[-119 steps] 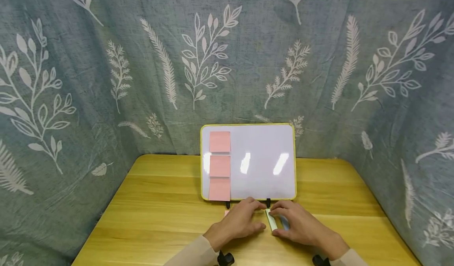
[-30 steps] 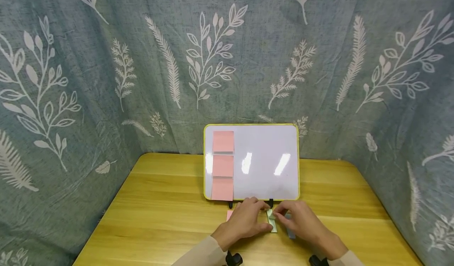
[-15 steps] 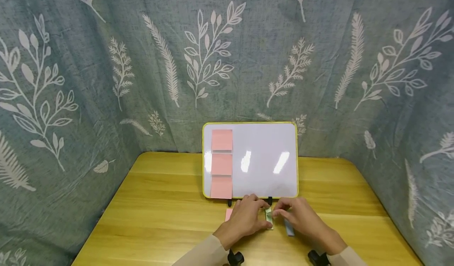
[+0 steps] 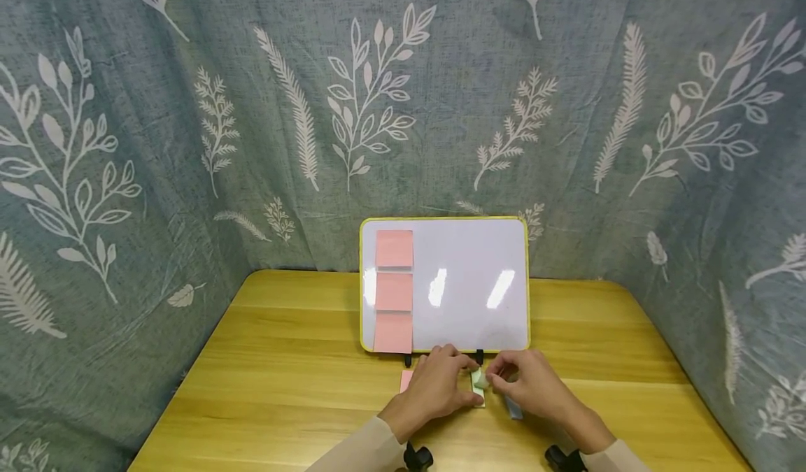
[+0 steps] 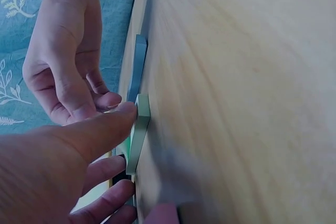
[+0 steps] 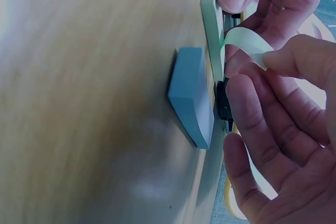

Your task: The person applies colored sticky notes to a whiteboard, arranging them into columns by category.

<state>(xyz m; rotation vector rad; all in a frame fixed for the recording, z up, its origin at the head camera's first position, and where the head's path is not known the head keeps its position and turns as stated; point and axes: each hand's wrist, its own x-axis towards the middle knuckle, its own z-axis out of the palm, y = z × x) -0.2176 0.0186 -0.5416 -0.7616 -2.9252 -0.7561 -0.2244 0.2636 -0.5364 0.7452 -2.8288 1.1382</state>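
Observation:
My left hand (image 4: 434, 386) holds a light green sticky note pad (image 4: 479, 398) on the table, its thumb at the near end and fingertips at the far end. Between thumb and index finger, my right hand (image 4: 534, 386) pinches the top green sticky note (image 6: 245, 41), which bends up in a curl while its other part stays on the pad. To the right of the green pad lies a blue sticky note pad (image 6: 190, 90), partly under the right hand in the head view. A pink sticky note pad (image 4: 406, 380) shows beside the left hand, mostly covered by it.
Just behind the hands stands a whiteboard (image 4: 466, 255) with a yellow frame and black feet (image 4: 480, 356). Three pink sticky notes (image 4: 394, 291) form a column on its left side. A patterned curtain (image 4: 441, 108) encloses the wooden table (image 4: 290, 367) at back and sides.
Earlier the right hand held the green pad while the left hovered beside it. Now the left hand holds the pad, and the right has lifted the top note into a curl.

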